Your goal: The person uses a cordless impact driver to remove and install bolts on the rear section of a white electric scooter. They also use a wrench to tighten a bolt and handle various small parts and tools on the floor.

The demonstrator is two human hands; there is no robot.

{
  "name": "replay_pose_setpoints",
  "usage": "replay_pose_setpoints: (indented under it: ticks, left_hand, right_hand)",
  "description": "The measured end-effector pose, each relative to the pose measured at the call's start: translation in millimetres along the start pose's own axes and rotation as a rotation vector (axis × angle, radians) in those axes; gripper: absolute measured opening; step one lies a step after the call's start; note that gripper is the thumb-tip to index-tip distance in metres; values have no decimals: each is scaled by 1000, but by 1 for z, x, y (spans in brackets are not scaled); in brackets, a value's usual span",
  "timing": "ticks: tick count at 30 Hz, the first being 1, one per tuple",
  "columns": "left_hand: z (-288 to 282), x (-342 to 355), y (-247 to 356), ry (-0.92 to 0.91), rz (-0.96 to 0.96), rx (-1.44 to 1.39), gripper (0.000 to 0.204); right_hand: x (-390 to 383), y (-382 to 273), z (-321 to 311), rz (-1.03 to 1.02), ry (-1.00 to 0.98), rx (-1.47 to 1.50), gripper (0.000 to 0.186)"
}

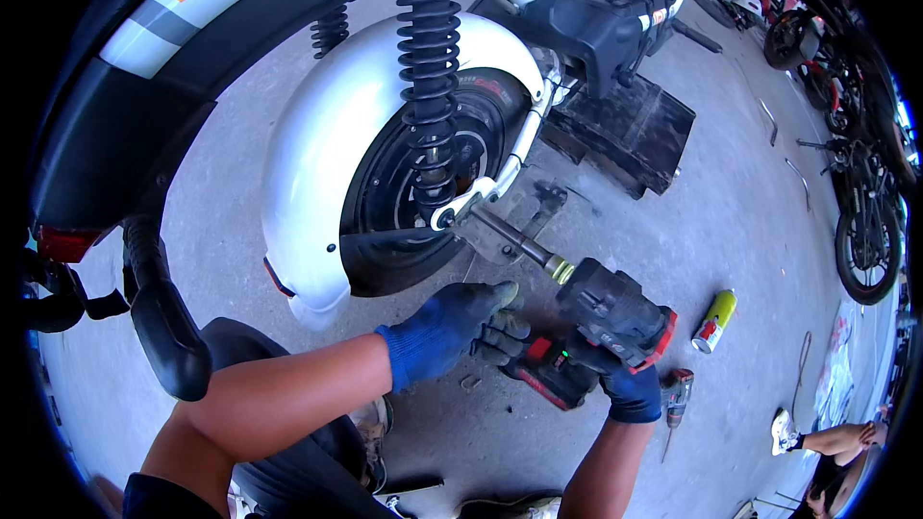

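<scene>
My right hand [630, 386], in a dark blue glove, is wrapped round the handle of a black and red cordless impact wrench [611, 312]. From the wrench a long extension with a socket [514, 238] reaches up and left. Its tip meets, or nearly meets, the lower mount [452, 218] of the black coil-spring shock absorber [430, 96]; contact cannot be made out. Below the extension, my left hand [461, 322], gloved in blue and grey, has its fingers stretched towards the wrench's battery [548, 375]. It grips nothing visible. The rear wheel [370, 192] sits under a white mudguard [308, 149].
A yellow-green spray can [714, 320] and a small red-black power driver [678, 399] are on the concrete floor to the right. Beside the scooter stands a dark box [625, 130]. Parked motorbikes [863, 221] line the far right; another person's leg [832, 440] shows at lower right.
</scene>
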State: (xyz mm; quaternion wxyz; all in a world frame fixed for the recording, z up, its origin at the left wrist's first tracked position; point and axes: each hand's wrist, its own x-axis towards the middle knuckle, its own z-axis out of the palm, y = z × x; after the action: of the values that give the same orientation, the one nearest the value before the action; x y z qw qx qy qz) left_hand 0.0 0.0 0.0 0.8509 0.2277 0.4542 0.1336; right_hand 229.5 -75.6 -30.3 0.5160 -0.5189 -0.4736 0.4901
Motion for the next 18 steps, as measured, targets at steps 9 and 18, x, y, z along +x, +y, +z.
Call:
replay_pose_setpoints:
  ticks: [9,18]
  left_hand:
    - [-15,7,3,220,270,-121,36]
    - [-35,15,16,195,354,-97,26]
  right_hand:
    - [4,-6,-16,-95,-84,-115,55]
    - [9,5,-18,-125,-121,-114,60]
